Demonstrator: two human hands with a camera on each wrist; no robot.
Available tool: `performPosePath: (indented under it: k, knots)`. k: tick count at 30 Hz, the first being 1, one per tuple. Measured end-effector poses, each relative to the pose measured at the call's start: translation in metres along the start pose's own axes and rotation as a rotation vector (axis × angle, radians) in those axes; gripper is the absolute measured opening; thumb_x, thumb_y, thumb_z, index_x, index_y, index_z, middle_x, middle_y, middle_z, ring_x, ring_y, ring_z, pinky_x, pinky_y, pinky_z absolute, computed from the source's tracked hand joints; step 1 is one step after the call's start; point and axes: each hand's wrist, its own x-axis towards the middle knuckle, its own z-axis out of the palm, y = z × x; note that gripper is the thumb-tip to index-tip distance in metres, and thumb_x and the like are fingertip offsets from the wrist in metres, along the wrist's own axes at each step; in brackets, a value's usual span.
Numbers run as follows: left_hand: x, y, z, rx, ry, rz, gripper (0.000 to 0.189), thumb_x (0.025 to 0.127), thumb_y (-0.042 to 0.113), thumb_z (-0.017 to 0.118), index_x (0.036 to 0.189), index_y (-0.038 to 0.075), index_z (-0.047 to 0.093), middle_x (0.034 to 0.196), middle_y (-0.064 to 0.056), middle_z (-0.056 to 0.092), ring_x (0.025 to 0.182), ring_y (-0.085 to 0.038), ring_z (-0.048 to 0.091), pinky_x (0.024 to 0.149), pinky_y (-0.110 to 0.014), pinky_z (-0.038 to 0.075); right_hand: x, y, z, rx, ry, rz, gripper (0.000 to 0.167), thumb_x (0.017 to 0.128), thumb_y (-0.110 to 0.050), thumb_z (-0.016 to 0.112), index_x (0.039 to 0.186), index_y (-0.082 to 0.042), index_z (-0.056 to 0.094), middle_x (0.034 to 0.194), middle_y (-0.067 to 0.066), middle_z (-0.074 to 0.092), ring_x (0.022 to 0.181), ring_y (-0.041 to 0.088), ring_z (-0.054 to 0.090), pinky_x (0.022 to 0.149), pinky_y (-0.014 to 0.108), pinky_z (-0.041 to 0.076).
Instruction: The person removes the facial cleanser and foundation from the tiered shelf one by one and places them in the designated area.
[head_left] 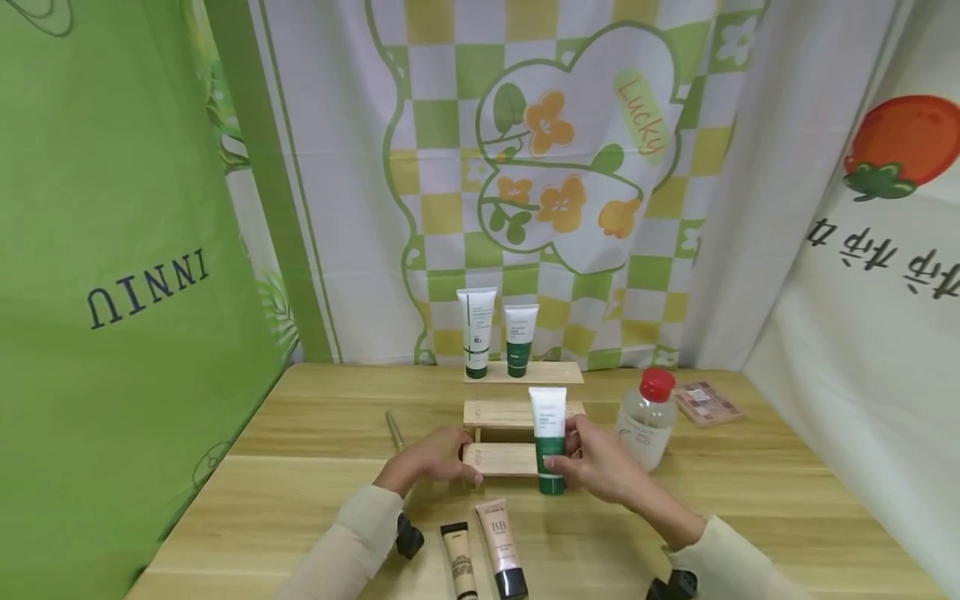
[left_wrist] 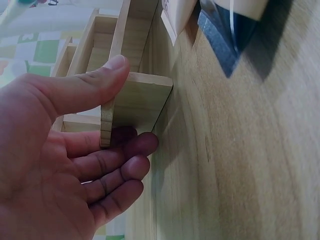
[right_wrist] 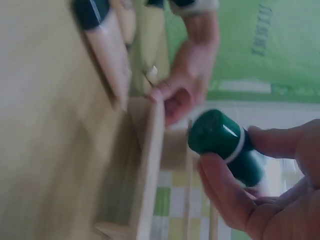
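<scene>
My right hand [head_left: 603, 462] pinches a white-and-green squeeze tube [head_left: 551, 417] between thumb and fingers. The tube is upright, cap down, in front of the right part of a stepped wooden display stand [head_left: 497, 458]. In the right wrist view its green cap [right_wrist: 215, 132] shows close up, apart from the board. My left hand [head_left: 435, 457] grips the left end of the stand's lowest step, thumb [left_wrist: 117, 65] on top and fingers underneath. On the top step stand a taller white tube [head_left: 477, 329] and another white-and-green tube [head_left: 521, 333], both cap down.
Two beige cosmetic tubes, one slim [head_left: 459, 558] and one marked BB [head_left: 500, 542], lie in front of the stand. At right are a red-capped bottle [head_left: 647, 425] and a makeup palette [head_left: 708, 402]. A thin stick [head_left: 394, 431] lies behind my left hand. Printed cloths surround the table.
</scene>
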Motion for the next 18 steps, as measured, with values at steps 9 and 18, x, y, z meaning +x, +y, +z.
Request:
performPosePath:
  k: [9,18]
  knots:
    - [-0.003,0.005,-0.003,-0.004,0.000,-0.021,0.037,0.076,0.031,0.084,0.097,0.007,0.065,0.082,0.001,0.058,0.075,-0.015,0.054,0.072,-0.033,0.047,-0.031,0.020,0.028,-0.026,-0.298,0.024,0.073,0.083,-0.010,0.078,0.136,0.011,0.032,0.077,0.012,0.059,0.057,0.020,0.061,0.048,0.032,0.051]
    - [-0.001,0.004,-0.001,0.003,-0.001,-0.010,0.034,0.076,0.030,0.084,0.093,0.008,0.065,0.082,0.001,0.058,0.075,-0.014,0.053,0.071,-0.032,0.045,-0.038,0.033,0.045,0.009,-0.332,0.057,0.071,0.078,-0.003,0.079,0.132,0.014,0.035,0.071,0.011,0.060,0.053,0.020,0.062,0.047,0.032,0.051]
